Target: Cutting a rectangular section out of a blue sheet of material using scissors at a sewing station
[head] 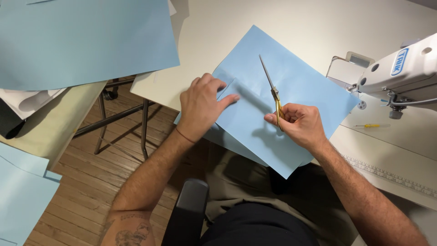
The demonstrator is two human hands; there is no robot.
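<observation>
— White table (pixel 214 27) under everything?
— Yes; a pale blue paper sheet (pixel 291 82) lies across its near edge.
— And the hands?
— Left hand (pixel 200 105) presses the paper flat, fingers spread. Right hand (pixel 300 124) has its fingers clenched around gold-handled scissors (pixel 272 89), blades closed over the sheet.

I saw a pale blue paper sheet (pixel 282 91), scissors (pixel 273 93) with gold handles and silver blades, a white sewing machine (pixel 405 68), a cream table (pixel 218 27), a yellow-handled tool (pixel 371 125), and a brown wooden floor (pixel 86 182).
</observation>
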